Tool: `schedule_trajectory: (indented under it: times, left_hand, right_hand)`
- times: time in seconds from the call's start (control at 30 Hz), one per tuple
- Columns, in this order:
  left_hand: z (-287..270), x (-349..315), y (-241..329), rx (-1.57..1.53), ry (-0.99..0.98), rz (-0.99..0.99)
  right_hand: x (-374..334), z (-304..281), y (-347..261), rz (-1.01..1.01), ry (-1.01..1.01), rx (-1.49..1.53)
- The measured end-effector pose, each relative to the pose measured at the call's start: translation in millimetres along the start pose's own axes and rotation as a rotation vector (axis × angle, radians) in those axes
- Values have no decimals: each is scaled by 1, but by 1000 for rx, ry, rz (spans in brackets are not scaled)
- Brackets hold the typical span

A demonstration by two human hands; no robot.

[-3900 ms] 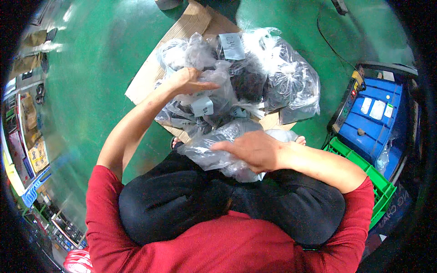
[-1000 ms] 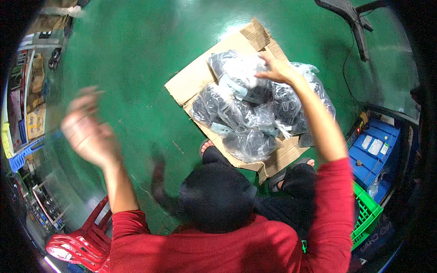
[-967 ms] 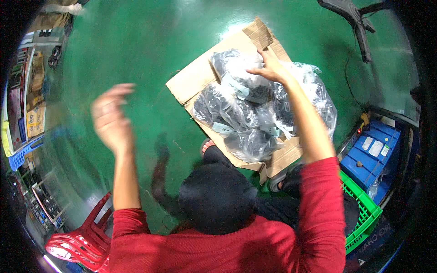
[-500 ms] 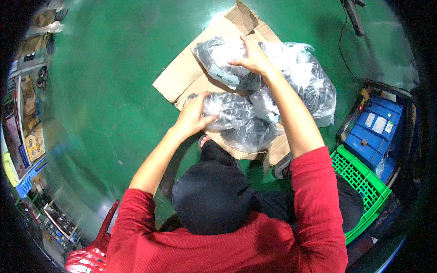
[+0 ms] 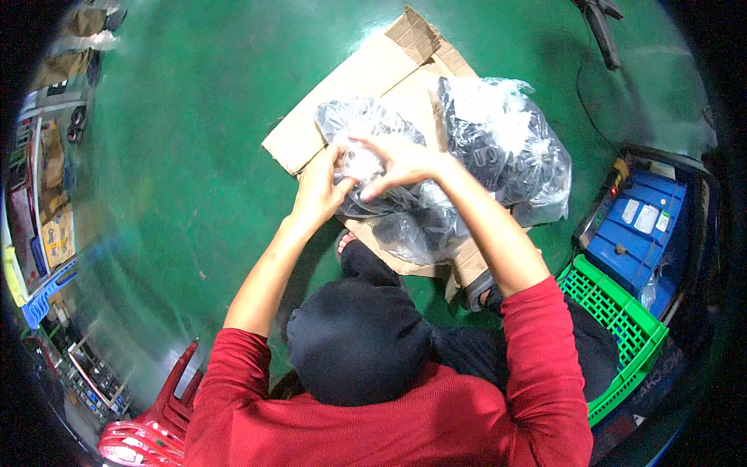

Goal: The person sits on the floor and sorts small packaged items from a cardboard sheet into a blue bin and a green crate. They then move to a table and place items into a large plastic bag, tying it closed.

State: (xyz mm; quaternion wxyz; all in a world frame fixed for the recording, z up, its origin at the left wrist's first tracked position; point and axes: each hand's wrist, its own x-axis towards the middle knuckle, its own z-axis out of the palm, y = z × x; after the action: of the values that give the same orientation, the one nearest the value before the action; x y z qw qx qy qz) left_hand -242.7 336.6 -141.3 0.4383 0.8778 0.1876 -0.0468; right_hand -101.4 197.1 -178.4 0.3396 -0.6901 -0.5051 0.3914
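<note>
Clear plastic bags of dark items lie on a flattened cardboard sheet (image 5: 342,86). My left hand (image 5: 315,189) curves around the left side of a plastic bag (image 5: 366,117), thumb and fingers on its bright, crumpled plastic. Across from it, my right hand (image 5: 401,162) hovers over or touches the same bag, thumb and fingers spread apart and slightly blurred. Just nearer me is a smaller clear bag (image 5: 416,233). To the right sits a larger bulging bag (image 5: 506,148). What the bags contain is too unclear to name.
On the right stand a green plastic crate (image 5: 615,311) and a blue bin (image 5: 642,218). A red plastic chair (image 5: 163,412) is at lower left. Shelving with boxes (image 5: 58,237) lines the left edge. A dark stand leg (image 5: 599,31) rests at the far right.
My right hand has come nearer and left, close to my left hand. The far bag has shifted toward me and turned, its pale label now out of sight. More cardboard shows behind it.
</note>
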Motion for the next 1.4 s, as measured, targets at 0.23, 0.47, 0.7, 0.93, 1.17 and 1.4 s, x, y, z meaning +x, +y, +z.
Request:
schedule_trajectory:
  times: [0.23, 0.47, 0.7, 0.93, 1.17, 1.4]
  left_hand:
    - [-67, -25, 4, -87, 233, 76]
    - [-111, -30, -11, -76, 209, 44]
    - [-62, 32, 85, -12, 78, 211]
    - [-18, 33, 155, 52, 35, 107]
    - [-14, 11, 187, 197, 3, -127]
    - [-31, -20, 202, 264, 118, -249]
  right_hand:
    - [-15, -15, -35, 131, 238, -305]
    - [-165, -191, -158, 231, 333, -423]
    - [-428, -306, -222, 370, 767, -746]
    - [-650, -380, -126, 1134, 1315, -370]
    - [-839, -397, 53, 1559, 1314, 54]
    - [-929, -341, 297, 1421, 544, -615]
